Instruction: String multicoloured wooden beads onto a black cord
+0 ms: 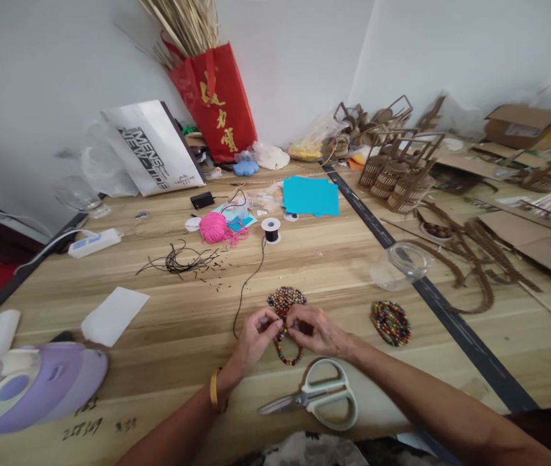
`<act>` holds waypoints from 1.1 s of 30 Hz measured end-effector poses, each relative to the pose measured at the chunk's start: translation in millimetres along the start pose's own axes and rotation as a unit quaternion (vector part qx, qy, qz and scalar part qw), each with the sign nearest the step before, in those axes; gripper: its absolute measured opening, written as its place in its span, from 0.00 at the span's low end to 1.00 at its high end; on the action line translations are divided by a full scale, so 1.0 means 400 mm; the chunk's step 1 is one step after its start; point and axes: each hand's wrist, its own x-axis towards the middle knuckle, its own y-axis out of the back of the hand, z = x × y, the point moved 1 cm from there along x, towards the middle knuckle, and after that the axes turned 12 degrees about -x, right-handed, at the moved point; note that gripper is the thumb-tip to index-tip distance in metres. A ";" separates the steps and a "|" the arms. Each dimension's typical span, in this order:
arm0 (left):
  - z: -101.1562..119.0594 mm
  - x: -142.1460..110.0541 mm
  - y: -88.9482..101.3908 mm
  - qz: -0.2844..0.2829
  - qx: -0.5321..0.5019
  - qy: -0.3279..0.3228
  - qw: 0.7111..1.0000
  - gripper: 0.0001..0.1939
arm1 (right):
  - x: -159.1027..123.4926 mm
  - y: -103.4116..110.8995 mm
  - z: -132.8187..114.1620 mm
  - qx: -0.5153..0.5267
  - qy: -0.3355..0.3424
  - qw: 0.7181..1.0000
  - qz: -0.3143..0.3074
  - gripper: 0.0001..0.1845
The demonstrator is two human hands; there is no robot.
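Observation:
My left hand [256,333] and my right hand [318,330] meet close together over the table, each in a pinch at the top of a small loop of multicoloured beads [289,360]. What lies right between the fingertips is too small to make out fully. Just beyond the fingers rests a heap of the same beads [286,298]. A thin black cord [241,298] runs from a white spool [271,228] down to beside my left hand. Scissors with pale green handles [321,395] lie partly spread below my right wrist. Right of my hands sits a coiled bead string [390,323].
Cut black cords [178,259], pink yarn [213,228] and blue sheets [311,196] lie farther back. A purple-white appliance [52,385] and white paper [114,316] are at left. Small woven baskets [394,181], brown strips [482,272] and a clear plastic container [404,260] occupy the right.

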 end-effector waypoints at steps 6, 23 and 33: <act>0.008 -0.027 -0.014 0.040 0.115 -0.099 0.988 0.12 | -0.001 0.003 0.003 0.031 -0.046 0.998 -0.010 0.01; 0.018 -0.046 -0.022 -0.016 0.266 -0.156 0.951 0.04 | 0.002 0.005 0.001 0.104 -0.075 0.991 -0.030 0.05; 0.026 -0.043 -0.019 -0.025 0.274 -0.197 0.941 0.03 | 0.001 0.003 0.008 0.083 -0.068 0.994 -0.032 0.06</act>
